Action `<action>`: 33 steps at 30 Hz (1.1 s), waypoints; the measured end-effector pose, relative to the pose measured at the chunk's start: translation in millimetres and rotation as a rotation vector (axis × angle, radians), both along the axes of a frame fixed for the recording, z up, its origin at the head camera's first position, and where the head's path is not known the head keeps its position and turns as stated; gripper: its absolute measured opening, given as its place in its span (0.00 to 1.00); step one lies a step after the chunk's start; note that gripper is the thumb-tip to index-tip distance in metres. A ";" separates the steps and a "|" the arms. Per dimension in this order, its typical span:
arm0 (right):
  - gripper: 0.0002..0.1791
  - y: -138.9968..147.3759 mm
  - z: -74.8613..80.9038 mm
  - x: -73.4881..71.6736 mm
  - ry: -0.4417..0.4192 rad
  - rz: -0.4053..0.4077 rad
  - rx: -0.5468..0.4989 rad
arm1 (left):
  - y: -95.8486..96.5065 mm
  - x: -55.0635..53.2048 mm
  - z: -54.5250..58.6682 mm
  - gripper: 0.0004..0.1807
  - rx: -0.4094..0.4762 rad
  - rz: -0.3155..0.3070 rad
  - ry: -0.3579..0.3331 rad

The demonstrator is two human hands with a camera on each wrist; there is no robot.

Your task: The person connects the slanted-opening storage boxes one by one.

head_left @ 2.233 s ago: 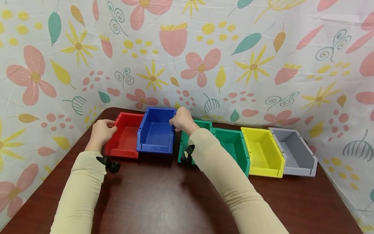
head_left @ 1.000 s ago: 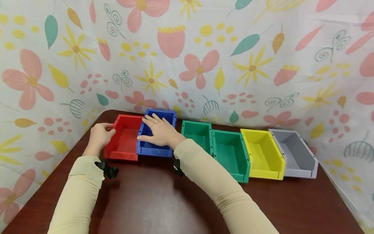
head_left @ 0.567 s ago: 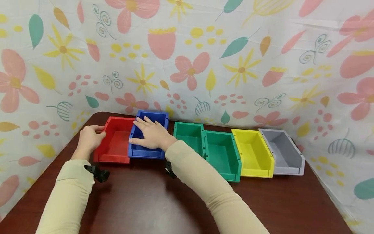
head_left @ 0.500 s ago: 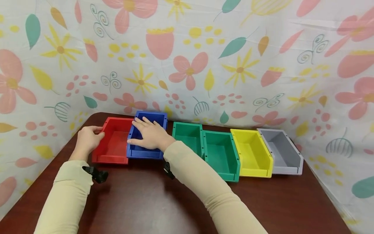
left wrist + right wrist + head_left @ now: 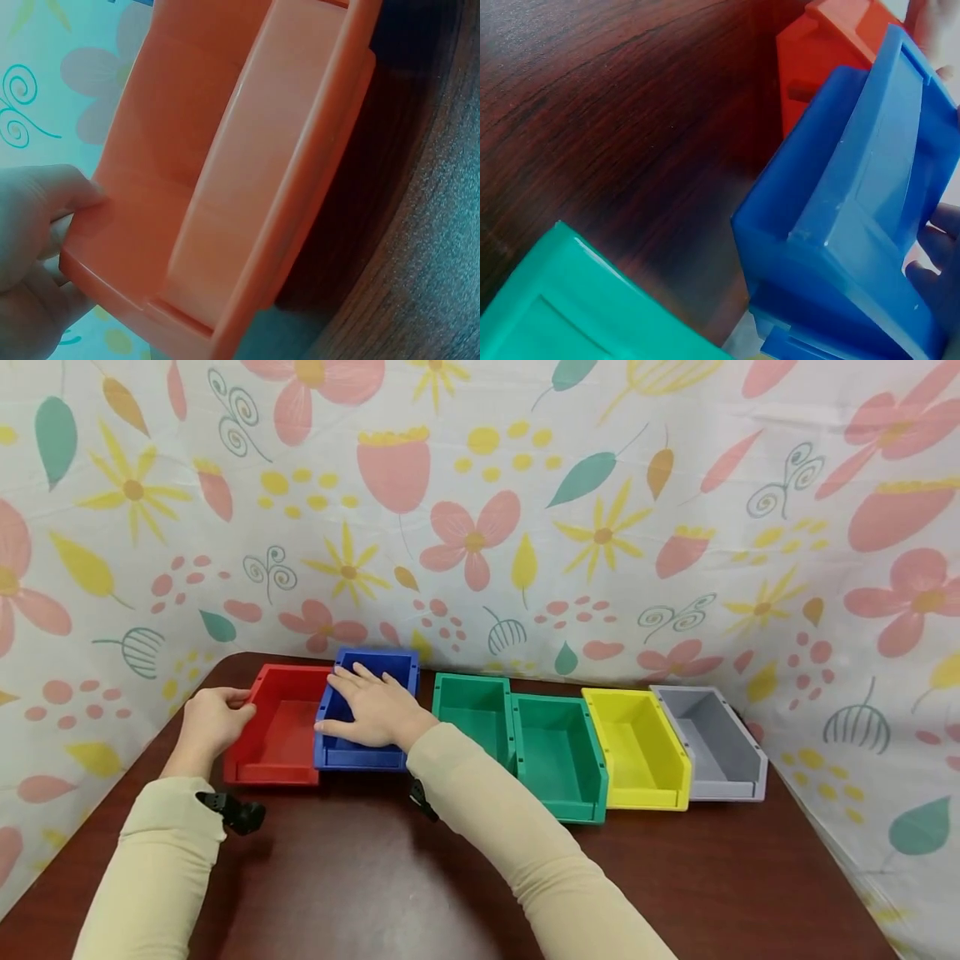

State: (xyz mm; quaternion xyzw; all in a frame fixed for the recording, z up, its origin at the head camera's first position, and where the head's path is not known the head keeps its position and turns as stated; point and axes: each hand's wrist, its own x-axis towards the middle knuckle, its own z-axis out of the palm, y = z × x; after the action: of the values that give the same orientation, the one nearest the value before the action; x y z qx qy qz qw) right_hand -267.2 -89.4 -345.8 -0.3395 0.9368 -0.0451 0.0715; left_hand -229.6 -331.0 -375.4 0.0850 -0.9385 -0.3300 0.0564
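Note:
My left hand pinches the left wall of a red storage bin at the left end of the row. In the left wrist view, its thumb lies on the inner face of the red wall, with other fingers behind. My right hand is spread over a blue storage bin, fingers straight, their tips at the bin's left rim beside the red one. The right wrist view shows the blue bin's side and front lip, with fingertips close to it at the right edge. Both bins hold nothing visible.
To the right stand two green bins, a yellow bin and a grey bin. A gap separates the blue bin from the first green one. The brown tabletop stretches in front; a flower-patterned curtain hangs behind.
My right hand has let go of the blue bin's right wall and moved left, spreading over that bin. The left hand still pinches the red bin. The head view has turned slightly right.

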 end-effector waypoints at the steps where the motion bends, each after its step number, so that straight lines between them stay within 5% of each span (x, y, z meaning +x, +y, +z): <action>1: 0.45 -0.4 -1.3 0.2 0.000 0.000 -0.003 | -0.3 0.1 -0.1 0.23 -0.001 0.000 -0.003; 11: 0.46 -0.3 -18.0 1.1 -0.005 -0.008 -0.003 | -0.3 -1.6 -2.0 0.23 0.002 0.001 -0.011; 33: 0.46 -1.2 -23.8 -0.3 -0.040 -0.021 -0.029 | -2.3 -3.6 -3.0 0.23 0.011 0.015 -0.020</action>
State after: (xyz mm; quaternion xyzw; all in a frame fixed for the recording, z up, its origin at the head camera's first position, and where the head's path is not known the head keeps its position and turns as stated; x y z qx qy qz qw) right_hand -267.5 -90.6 -369.6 -0.3296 0.9379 -0.0663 0.0848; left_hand -233.2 -333.3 -378.4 0.0958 -0.9364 -0.3340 0.0493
